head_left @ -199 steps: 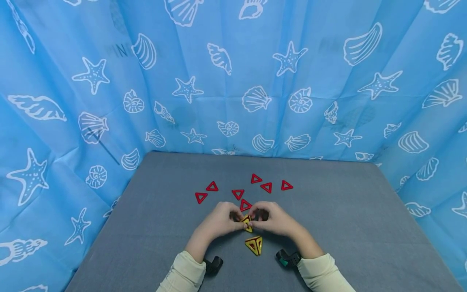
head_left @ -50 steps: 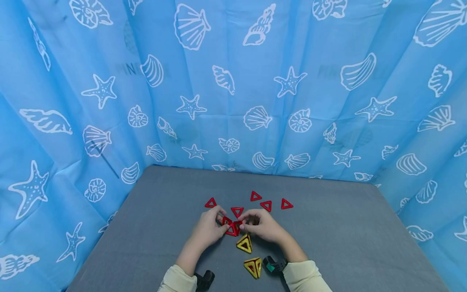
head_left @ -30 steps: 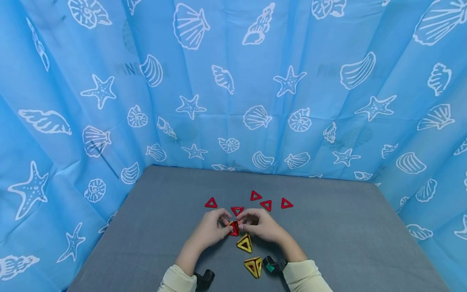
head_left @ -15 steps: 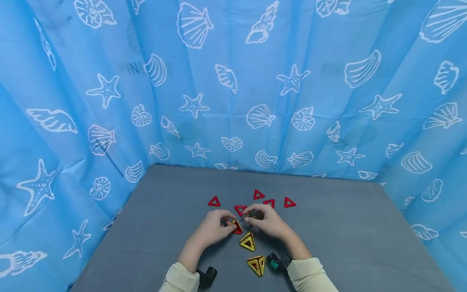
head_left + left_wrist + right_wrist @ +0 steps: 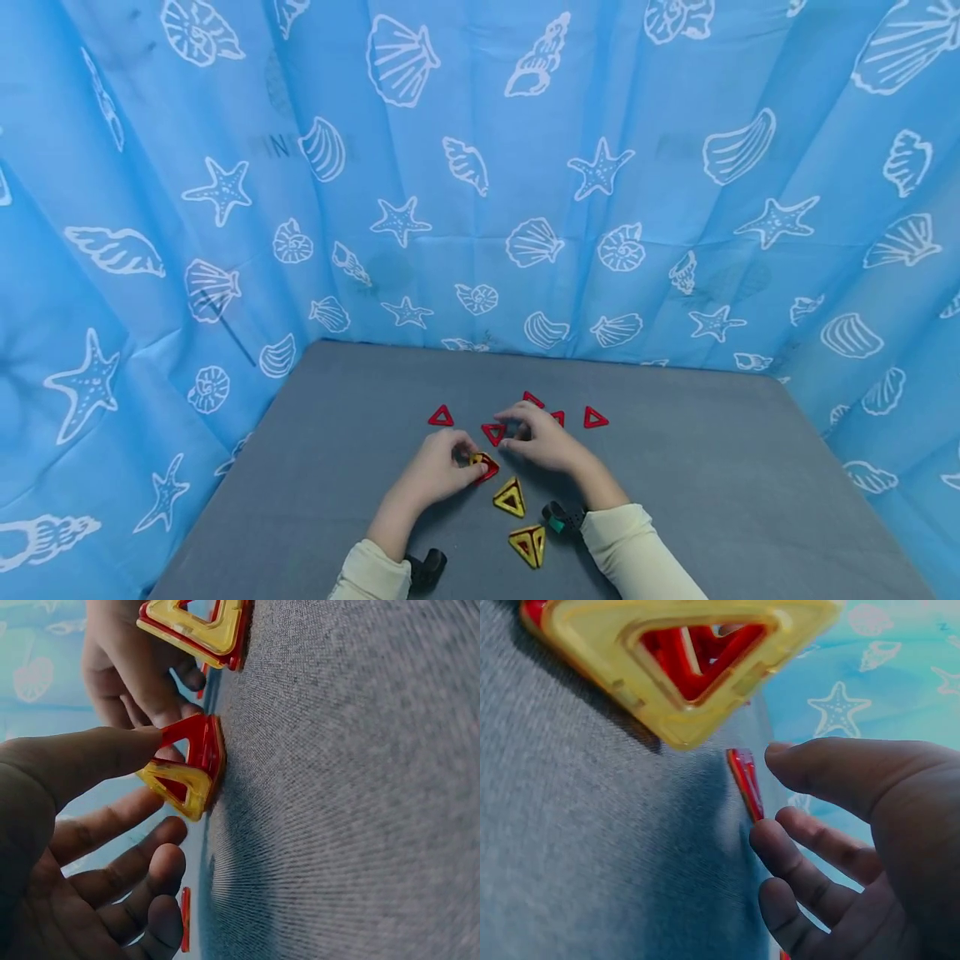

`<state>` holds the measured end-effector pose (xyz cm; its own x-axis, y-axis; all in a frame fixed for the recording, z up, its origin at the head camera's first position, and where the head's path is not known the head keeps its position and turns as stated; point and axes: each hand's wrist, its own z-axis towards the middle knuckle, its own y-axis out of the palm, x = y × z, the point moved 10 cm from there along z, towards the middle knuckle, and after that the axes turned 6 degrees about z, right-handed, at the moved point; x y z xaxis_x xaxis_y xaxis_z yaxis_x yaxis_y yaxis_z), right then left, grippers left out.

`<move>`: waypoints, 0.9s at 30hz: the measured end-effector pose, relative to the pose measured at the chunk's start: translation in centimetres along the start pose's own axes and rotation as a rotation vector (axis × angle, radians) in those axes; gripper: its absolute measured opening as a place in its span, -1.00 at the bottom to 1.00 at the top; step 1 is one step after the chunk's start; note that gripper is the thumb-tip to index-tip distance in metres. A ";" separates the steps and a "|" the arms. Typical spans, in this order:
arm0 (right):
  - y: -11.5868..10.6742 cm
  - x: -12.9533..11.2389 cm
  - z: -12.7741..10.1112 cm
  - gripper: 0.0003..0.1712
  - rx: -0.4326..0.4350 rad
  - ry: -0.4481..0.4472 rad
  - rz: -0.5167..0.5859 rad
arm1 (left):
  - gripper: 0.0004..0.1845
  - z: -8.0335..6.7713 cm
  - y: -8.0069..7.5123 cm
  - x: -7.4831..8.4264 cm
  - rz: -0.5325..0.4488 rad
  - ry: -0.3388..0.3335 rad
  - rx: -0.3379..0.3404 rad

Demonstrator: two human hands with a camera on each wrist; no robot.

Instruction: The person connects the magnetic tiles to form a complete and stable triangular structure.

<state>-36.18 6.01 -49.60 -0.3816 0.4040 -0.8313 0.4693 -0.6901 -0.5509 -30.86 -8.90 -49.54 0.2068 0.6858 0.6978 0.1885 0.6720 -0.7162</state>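
My left hand (image 5: 472,467) pinches a small piece made of a red and a yellow triangle (image 5: 486,465), standing on the grey table (image 5: 712,500). In the left wrist view the thumb (image 5: 112,750) rests on the piece's red tile (image 5: 196,746). My right hand (image 5: 510,435) hovers with relaxed fingers over a loose red triangle (image 5: 492,432); the right wrist view shows that red triangle (image 5: 744,784) flat on the table just past the fingertips (image 5: 769,836), untouched. Two finished yellow-and-red pyramids (image 5: 510,497) (image 5: 527,545) stand nearer to me.
Other loose red triangles lie at the left (image 5: 441,416) and behind the right hand (image 5: 595,417) (image 5: 532,398). Blue shell-print cloth (image 5: 480,208) walls the table on three sides. Wrist cameras (image 5: 427,568) (image 5: 558,518) sit at both cuffs.
The right hand let go of the red-and-yellow piece and moved forward to the loose red triangle. The left hand stayed on the piece.
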 end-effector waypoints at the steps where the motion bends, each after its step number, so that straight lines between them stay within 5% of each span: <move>1: 0.1 0.1 0.1 -0.52 -0.004 0.007 -0.014 | -0.79 0.0 -0.1 -0.1 0.000 -0.004 0.003; 16: 0.6 0.9 1.4 -0.61 -0.003 0.104 -0.152 | -0.76 0.0 -0.5 -0.6 0.006 -0.023 0.027; 27: -0.4 0.6 0.9 -0.78 0.058 0.005 -0.133 | -0.74 0.1 -0.4 -0.9 0.039 -0.040 0.038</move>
<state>-37.29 5.98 -49.79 -0.4338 0.4971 -0.7515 0.3676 -0.6638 -0.6513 -31.22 -9.74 -49.86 0.1741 0.7216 0.6701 0.1441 0.6545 -0.7422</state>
